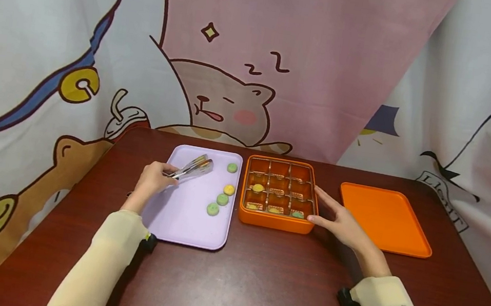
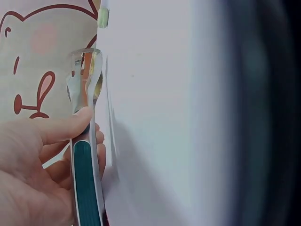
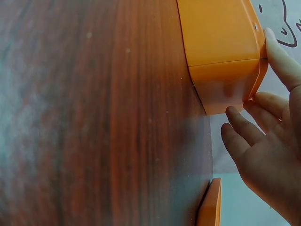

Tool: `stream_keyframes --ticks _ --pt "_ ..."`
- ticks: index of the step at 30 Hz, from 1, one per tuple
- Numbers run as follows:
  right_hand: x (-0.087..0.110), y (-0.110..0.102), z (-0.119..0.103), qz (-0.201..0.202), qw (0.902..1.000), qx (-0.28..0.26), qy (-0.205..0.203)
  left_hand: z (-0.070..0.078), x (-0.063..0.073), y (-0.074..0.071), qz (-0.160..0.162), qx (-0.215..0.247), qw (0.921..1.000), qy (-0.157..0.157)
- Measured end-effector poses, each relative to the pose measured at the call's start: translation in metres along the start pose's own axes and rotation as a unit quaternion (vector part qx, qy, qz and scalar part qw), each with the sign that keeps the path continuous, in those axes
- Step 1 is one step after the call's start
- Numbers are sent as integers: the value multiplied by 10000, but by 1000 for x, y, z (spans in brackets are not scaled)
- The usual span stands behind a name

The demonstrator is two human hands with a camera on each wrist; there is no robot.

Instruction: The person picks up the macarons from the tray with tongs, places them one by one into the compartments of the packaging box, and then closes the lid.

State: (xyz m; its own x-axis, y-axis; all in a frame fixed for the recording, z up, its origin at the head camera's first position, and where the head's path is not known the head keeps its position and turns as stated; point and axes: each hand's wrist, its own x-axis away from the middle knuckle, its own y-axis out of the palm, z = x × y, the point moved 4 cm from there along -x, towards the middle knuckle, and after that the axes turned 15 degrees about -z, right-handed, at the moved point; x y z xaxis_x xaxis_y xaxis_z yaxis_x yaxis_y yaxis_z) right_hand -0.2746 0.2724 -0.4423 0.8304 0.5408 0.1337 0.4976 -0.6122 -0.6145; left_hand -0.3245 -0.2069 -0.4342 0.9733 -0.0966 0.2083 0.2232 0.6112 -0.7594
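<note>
My left hand point(image 1: 154, 181) grips metal tongs point(image 1: 194, 168) by the teal handle point(image 2: 86, 183), thumb pressed along the top. Their tips hang over the lilac tray point(image 1: 184, 230). Three small round green pieces point(image 1: 212, 209) and a yellow one point(image 1: 229, 189) lie along the tray's right side. Beside it stands an orange box point(image 1: 275, 222) with a clear divided insert. A yellow piece point(image 1: 258, 188) sits in its middle-left compartment; the front row holds yellow, yellow and green pieces. My right hand point(image 1: 340, 225) touches the box's right side with fairly straight fingers, thumb at the front corner of the rim.
To the right lies a flat orange lid or tray point(image 1: 385, 220) on the dark brown wooden table point(image 1: 264, 290). Curtains point(image 1: 320, 80) with cartoon animals hang behind the table and along its sides.
</note>
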Motion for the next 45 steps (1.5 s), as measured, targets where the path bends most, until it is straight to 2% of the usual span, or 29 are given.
stream_keyframes --ticks 6,13,22,33,40,45 --pt "-2 1 1 -14 10000 -27 -94 3 3 0 -79 126 9998 162" --pt "-2 1 1 -23 10000 -52 -37 13 6 -1 -88 63 9988 475" --pt "0 0 -1 -23 9999 -80 56 26 10 -2 -175 -4 9981 593" --pt "-1 0 -2 -16 9999 2 119 36 14 -2 -121 15 9974 707" --pt "-1 -1 -2 -32 9999 -88 98 48 17 1 -1 62 9950 994" --pt "-1 0 -2 -49 9998 -118 134 55 18 3 71 81 9944 1055"
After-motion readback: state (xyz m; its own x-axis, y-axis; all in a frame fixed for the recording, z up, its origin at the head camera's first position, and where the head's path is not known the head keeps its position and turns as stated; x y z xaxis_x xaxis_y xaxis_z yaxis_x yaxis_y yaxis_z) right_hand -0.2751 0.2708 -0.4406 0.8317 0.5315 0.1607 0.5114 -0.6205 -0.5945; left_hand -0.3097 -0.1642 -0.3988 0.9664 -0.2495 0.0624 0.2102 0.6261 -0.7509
